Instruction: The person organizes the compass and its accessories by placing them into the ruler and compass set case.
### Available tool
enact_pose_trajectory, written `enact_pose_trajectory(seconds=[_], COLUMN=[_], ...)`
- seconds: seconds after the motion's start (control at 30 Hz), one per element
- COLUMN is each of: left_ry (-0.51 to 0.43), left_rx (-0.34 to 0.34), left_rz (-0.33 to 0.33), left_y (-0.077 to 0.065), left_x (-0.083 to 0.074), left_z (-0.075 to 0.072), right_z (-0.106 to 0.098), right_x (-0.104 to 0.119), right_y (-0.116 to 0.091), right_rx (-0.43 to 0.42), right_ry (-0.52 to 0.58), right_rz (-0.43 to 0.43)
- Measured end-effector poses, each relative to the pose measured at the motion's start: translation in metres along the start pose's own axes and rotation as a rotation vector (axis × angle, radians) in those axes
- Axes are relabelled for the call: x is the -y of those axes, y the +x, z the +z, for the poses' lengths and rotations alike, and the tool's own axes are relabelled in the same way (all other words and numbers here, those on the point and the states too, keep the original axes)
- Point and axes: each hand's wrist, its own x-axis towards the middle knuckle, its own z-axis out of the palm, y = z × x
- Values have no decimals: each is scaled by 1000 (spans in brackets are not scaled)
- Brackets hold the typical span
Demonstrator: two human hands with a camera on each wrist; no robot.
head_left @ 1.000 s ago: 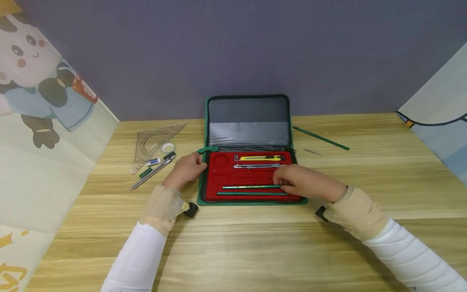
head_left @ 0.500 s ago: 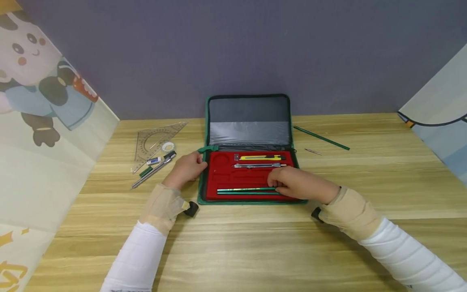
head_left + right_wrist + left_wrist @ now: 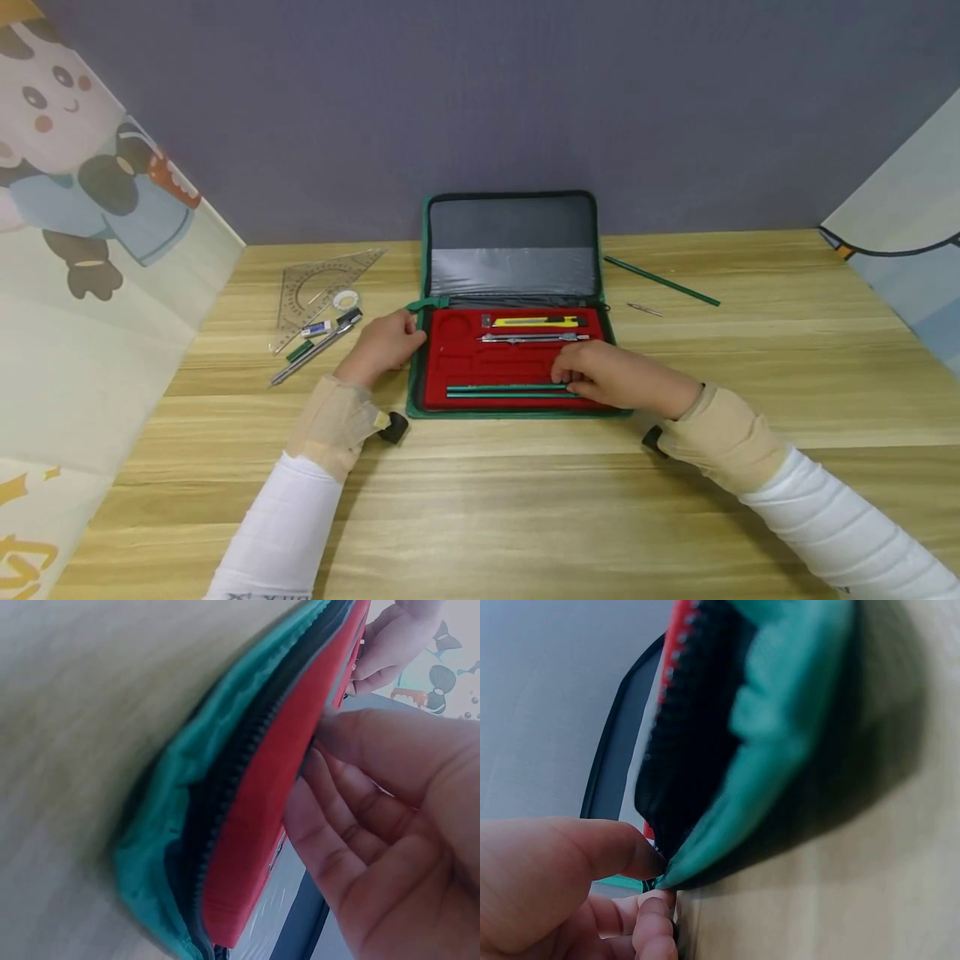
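Observation:
An open green zip case lies on the wooden table, with a red moulded tray inside. My left hand pinches the case's left edge between thumb and fingers, as the left wrist view shows. Two green pencils lie side by side along the tray's front. My right hand pinches the right end of the upper pencil, hiding that end. Just in front of it is the lower pencil. Behind them, in the tray, sit a yellow utility knife and a silver drawing instrument.
Left of the case lie a clear set square, a white ring, an eraser, a small green piece and a silver compass. To the right are another green pencil and a small metal piece.
My right hand has shifted a little to the left, and the upper pencil has slid left with it until its left end lines up with the lower one. My left hand has stayed put.

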Motion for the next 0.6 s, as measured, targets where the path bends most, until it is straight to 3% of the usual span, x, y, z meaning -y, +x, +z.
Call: enact_pose_trajectory(seconds=[0.6], left_ry=[2], left_rx=[1], left_rz=[-9], left_y=[0], left_x=[0], left_z=[0], right_z=[1], right_x=[-2], right_y=[-7], right_rx=[-3], right_ry=[53], right_rz=[13])
